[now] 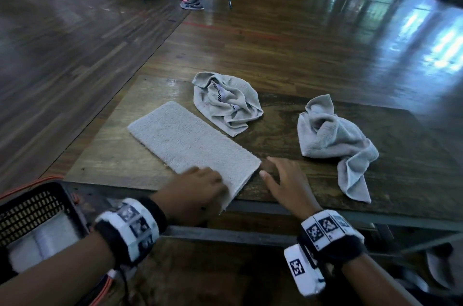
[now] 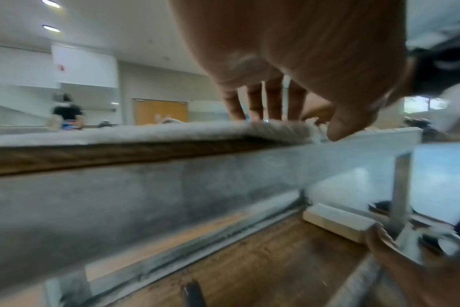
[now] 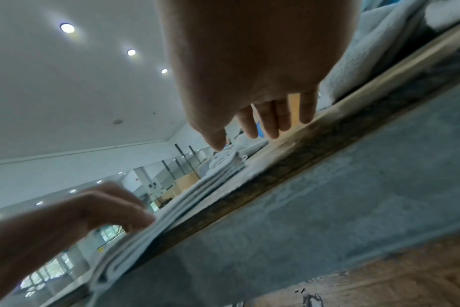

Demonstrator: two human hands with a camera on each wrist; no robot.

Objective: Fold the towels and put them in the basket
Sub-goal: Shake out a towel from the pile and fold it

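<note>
A grey towel (image 1: 193, 140) folded into a long strip lies on the wooden table (image 1: 283, 135), its near end hanging slightly over the front edge. My left hand (image 1: 210, 181) holds that near end, fingers (image 2: 273, 103) on top and thumb at the edge of the towel (image 2: 145, 135). My right hand (image 1: 278, 175) hovers just right of the towel's near corner, fingers relaxed and holding nothing. In the right wrist view its fingers (image 3: 273, 122) sit over the table edge beside the layered towel (image 3: 197, 193). Two crumpled grey towels (image 1: 228, 102) (image 1: 333, 140) lie farther back and to the right.
A dark mesh basket (image 1: 30, 205) stands at the lower left below table level, with a folded white towel (image 1: 42, 240) inside. Orange cables run beside it. A metal frame rail (image 1: 250, 233) runs under the table's front edge. Wooden floor surrounds the table.
</note>
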